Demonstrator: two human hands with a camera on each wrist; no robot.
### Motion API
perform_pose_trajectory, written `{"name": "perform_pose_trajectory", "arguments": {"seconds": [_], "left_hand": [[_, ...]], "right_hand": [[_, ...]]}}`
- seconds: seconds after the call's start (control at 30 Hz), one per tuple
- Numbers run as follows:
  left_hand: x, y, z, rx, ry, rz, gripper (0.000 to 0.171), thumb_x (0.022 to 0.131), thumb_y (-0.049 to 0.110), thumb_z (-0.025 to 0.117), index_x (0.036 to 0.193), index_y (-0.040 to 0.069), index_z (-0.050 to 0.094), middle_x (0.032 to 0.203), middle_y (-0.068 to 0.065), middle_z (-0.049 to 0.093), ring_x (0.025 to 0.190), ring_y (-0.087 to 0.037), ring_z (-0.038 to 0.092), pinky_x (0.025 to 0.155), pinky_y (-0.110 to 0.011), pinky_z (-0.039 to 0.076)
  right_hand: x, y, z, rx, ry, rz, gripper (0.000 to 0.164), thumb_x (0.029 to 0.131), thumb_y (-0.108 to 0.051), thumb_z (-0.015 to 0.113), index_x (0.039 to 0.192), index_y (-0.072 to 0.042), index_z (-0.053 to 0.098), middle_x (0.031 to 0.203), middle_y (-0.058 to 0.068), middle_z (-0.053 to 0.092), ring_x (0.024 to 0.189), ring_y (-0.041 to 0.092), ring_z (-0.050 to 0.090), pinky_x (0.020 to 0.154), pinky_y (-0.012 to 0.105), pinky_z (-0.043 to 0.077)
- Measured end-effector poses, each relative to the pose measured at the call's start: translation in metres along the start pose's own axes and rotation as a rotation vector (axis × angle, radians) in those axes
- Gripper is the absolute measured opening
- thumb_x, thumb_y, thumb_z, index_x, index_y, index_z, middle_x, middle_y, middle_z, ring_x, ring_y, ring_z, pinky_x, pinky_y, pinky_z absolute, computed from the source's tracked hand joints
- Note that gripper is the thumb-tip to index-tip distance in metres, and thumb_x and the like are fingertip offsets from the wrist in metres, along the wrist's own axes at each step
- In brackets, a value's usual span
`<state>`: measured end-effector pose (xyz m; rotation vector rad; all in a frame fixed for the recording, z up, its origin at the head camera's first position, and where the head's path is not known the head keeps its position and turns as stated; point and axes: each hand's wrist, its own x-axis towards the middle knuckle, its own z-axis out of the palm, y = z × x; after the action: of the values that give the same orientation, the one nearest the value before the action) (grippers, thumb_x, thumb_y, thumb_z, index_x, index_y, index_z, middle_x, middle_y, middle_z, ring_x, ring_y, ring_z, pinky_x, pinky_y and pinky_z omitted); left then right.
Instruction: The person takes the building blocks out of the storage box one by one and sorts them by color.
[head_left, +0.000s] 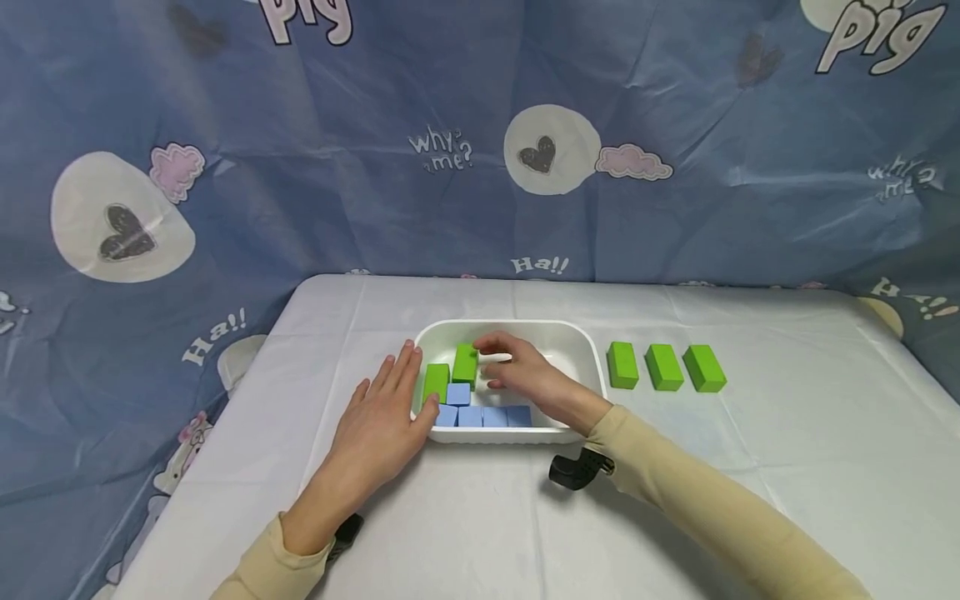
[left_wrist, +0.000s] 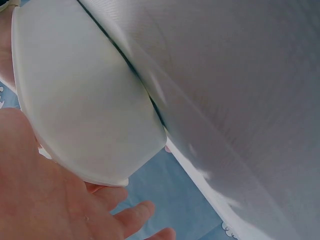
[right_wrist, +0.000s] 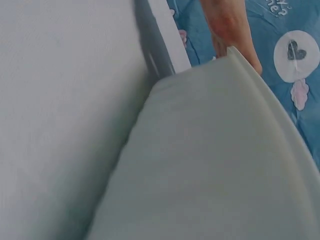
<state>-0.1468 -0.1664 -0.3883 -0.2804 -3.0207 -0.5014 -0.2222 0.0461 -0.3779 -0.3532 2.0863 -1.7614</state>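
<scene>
We count two green blocks (head_left: 464,365), five blue blocks (head_left: 495,416) in the tray (head_left: 572,360); three outer blocks (head_left: 663,367) likely remain. Left hand (head_left: 384,422) straight-fingered at tray; right hand (head_left: 529,377) loosely bent, no pinch seen.

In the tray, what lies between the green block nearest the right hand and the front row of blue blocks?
A single blue block, as the head view shows.

Tray (head_left: 495,435): 1. Inside tray: 2 green blocks (head_left: 464,364), 5 blue blocks (head_left: 495,417) visible. Right of tray: 3 green blocks.
</scene>
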Motion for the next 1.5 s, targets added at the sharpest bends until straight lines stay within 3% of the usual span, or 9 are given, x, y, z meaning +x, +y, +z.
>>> {"name": "perform_pose_trajectory", "arguments": {"seconds": [0.23,0.43,0.57,0.73,0.87,1.0,1.2,1.5], "left_hand": [[0.000,0.000,0.001,0.003,0.015,0.003,0.071,0.102,0.047,0.039,0.158,0.008,0.019,0.164,-0.005,0.013,0.148,-0.031,0.017,0.112,-0.061,0.019],[-0.001,0.002,0.001,0.003,0.010,-0.003,0.071,0.102,0.047,0.039,0.158,0.008,0.019,0.164,-0.005,0.013,0.148,-0.031,0.017,0.112,-0.061,0.019],[-0.001,0.001,0.000,0.008,0.010,-0.003,0.071,0.102,0.047,0.039,0.158,0.008,0.019,0.163,-0.006,0.013,0.148,-0.031,0.017,0.112,-0.061,0.020],[0.000,0.000,0.000,0.013,0.009,-0.004,0.071,0.102,0.047,0.039,0.157,0.007,0.020,0.163,-0.006,0.013,0.147,-0.032,0.018,0.111,-0.062,0.021],[-0.001,0.000,0.000,0.013,0.003,-0.007,0.071,0.102,0.048,0.037,0.158,0.008,0.019,0.163,-0.005,0.013,0.147,-0.031,0.018,0.111,-0.061,0.021],[-0.001,0.000,-0.001,0.016,0.003,-0.008,0.071,0.102,0.048,0.037,0.158,0.008,0.019,0.163,-0.005,0.012,0.147,-0.031,0.018,0.112,-0.061,0.021],[-0.001,0.001,-0.001,0.022,0.014,-0.004,0.070,0.102,0.047,0.038,0.158,0.008,0.020,0.163,-0.005,0.013,0.147,-0.031,0.019,0.111,-0.060,0.022],[-0.002,0.001,-0.001,0.018,0.015,-0.006,0.071,0.101,0.047,0.038,0.158,0.008,0.020,0.163,-0.005,0.013,0.147,-0.030,0.020,0.111,-0.060,0.023]], "right_hand": [[-0.005,-0.015,-0.030,-0.112,-0.172,-0.033,0.040,0.094,0.005,0.054,0.134,0.006,0.052,0.139,0.025,0.049,0.121,0.041,0.053,0.095,0.048,0.049],[0.004,-0.036,-0.054,-0.247,-0.413,-0.059,0.039,0.096,0.004,0.050,0.135,0.003,0.053,0.135,0.019,0.055,0.125,0.040,0.051,0.096,0.039,0.049],[0.020,-0.049,-0.055,-0.344,-0.540,-0.098,0.040,0.096,0.004,0.052,0.136,0.006,0.051,0.136,0.020,0.054,0.127,0.038,0.050,0.097,0.036,0.048],[0.044,-0.053,-0.045,-0.461,-0.627,-0.208,0.040,0.093,0.010,0.053,0.133,0.008,0.053,0.133,0.023,0.056,0.126,0.036,0.052,0.099,0.031,0.046],[0.056,-0.046,-0.039,-0.496,-0.661,-0.236,0.046,0.088,0.013,0.051,0.133,0.007,0.054,0.134,0.021,0.056,0.126,0.034,0.052,0.104,0.037,0.042],[0.061,-0.036,-0.036,-0.521,-0.642,-0.246,0.049,0.088,0.014,0.051,0.135,0.002,0.056,0.138,0.014,0.056,0.130,0.027,0.049,0.108,0.043,0.038],[0.062,-0.023,-0.037,-0.546,-0.635,-0.268,0.055,0.086,0.015,0.049,0.138,-0.004,0.056,0.144,0.005,0.052,0.136,0.019,0.042,0.111,0.043,0.034],[0.062,-0.016,-0.042,-0.549,-0.633,-0.278,0.055,0.085,0.016,0.056,0.135,-0.006,0.059,0.137,0.003,0.057,0.130,0.018,0.049,0.101,0.034,0.045]]}}
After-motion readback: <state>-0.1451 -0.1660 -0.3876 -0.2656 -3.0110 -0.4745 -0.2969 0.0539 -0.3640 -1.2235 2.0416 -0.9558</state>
